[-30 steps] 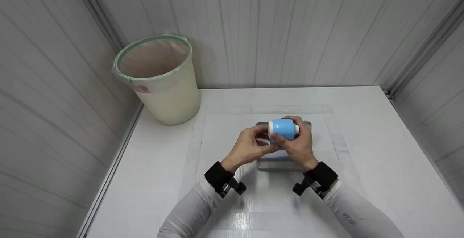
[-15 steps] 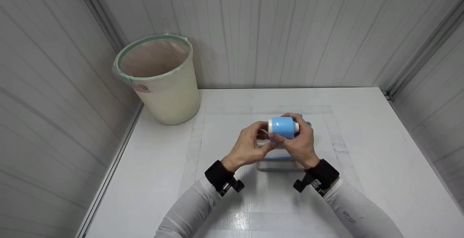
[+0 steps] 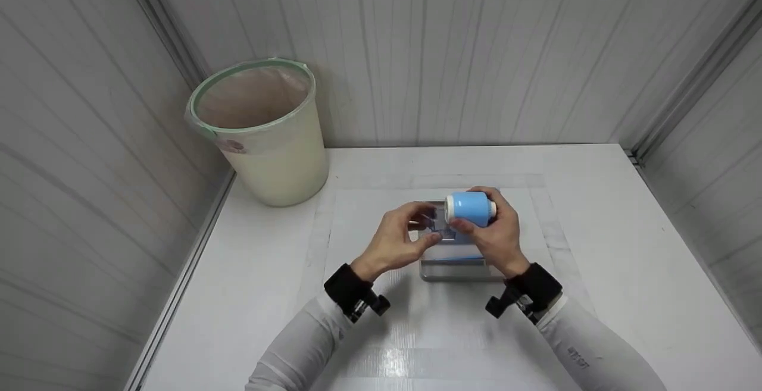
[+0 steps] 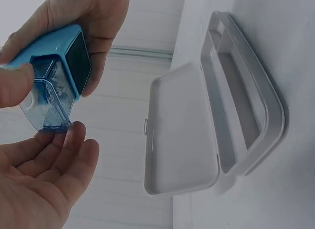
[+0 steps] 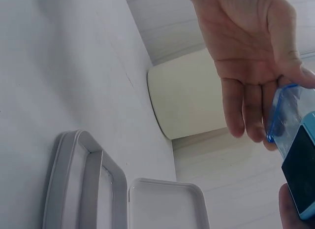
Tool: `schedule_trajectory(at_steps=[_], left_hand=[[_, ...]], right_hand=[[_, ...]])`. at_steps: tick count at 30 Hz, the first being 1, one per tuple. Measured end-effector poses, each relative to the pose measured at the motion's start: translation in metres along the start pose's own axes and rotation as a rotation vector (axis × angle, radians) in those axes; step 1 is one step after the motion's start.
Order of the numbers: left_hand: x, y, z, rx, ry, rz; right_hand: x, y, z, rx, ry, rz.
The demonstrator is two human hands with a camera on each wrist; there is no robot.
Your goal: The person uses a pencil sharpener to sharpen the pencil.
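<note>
A light-blue pencil sharpener [image 3: 470, 207] with white end pieces is held up over the table in my right hand [image 3: 499, 239], whose fingers and thumb grip its body. In the left wrist view, its dark flat base [image 4: 78, 61] faces sideways. My left hand [image 3: 393, 241] pinches a clear bluish drawer [image 4: 51, 98] between thumb and fingertips. That drawer juts out of the sharpener's body, and pale bits cling inside it. Below both hands, a grey case [image 3: 455, 272] lies on the table; its lid [image 4: 182, 130] stands open, and dividers split its tray [image 4: 275, 111].
A cream bin [image 3: 286, 159] with a green rim and a plastic liner stands at the back left of the white table [image 3: 595, 200]. Ribbed grey panels [image 3: 393, 52] wall in the back and both sides. Clear tape strips mark the tabletop.
My left hand has shifted left, drawing the clear drawer out from the sharpener's side, so it now shows between the hands. My right hand has moved slightly right with the sharpener.
</note>
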State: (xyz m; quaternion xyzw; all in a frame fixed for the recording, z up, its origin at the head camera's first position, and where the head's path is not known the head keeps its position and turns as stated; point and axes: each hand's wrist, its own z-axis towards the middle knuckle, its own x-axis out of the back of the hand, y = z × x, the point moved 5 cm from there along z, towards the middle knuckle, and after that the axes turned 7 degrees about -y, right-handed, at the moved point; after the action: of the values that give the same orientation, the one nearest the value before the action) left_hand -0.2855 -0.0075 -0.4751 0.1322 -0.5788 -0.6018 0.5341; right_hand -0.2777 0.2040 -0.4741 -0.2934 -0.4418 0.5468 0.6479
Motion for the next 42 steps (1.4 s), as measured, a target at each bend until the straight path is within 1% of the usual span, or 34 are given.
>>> schedule_trajectory(at_steps=[6,10,14,18,21,27,30,33,38,42], left_hand=[[0.018,-0.010,-0.007,0.021,0.043,-0.020],[0.036,-0.014,-0.011,0.030,0.092,-0.030],[0.054,-0.016,-0.013,0.046,0.133,-0.036],[0.070,-0.016,-0.016,0.053,0.164,-0.025],[0.080,-0.015,-0.017,0.059,0.181,-0.006],[0.104,-0.010,-0.018,0.074,0.207,0.032],[0.119,-0.005,-0.017,0.073,0.220,0.055],[0.138,0.001,-0.015,0.075,0.247,0.079],[0.171,0.008,-0.012,0.087,0.317,0.094],[0.196,0.014,-0.008,0.098,0.370,0.146]], right_hand=[[0.003,0.003,0.000,-0.012,0.020,0.004],[0.004,0.006,0.000,-0.027,0.027,0.010],[0.005,0.009,0.000,-0.067,0.033,0.018],[0.006,0.010,0.000,-0.095,0.038,0.026],[0.007,0.012,0.001,-0.100,0.043,0.038],[0.008,0.013,0.001,-0.112,0.040,0.055],[0.009,0.014,0.000,-0.128,0.034,0.048],[0.009,0.015,-0.001,-0.142,0.024,0.056],[0.008,0.015,-0.003,-0.150,-0.007,0.096],[0.009,0.017,-0.004,-0.147,-0.022,0.109]])
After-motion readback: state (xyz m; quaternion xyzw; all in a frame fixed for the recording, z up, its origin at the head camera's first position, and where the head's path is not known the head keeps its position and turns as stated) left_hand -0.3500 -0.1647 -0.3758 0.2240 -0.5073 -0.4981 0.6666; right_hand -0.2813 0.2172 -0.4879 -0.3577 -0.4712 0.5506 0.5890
